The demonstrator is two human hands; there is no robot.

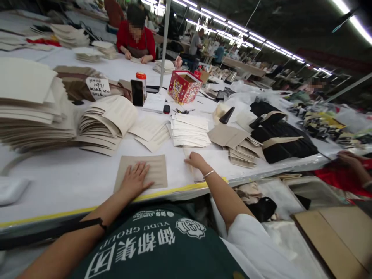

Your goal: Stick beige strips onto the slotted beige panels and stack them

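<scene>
My left hand (135,177) lies flat with fingers spread on a beige fabric panel (158,170) near the table's front edge. The panel has faint lengthwise ridges. To its right, my right hand (197,161) is closed in a pinch at the left edge of a thin white sheet (217,158), which lies flat on the table. Just behind that hand is a stack of white pieces (190,131). Several beige panels (149,130) lie loosely behind my left hand, next to a curved stack of beige panels (106,120).
A tall beige stack (29,100) stands at left. Folded beige pieces (240,145) and black fabric (286,139) lie at right. Behind are a phone (137,93), a red box (185,87) and a metal pole (165,46). A co-worker in red (136,37) works across the table.
</scene>
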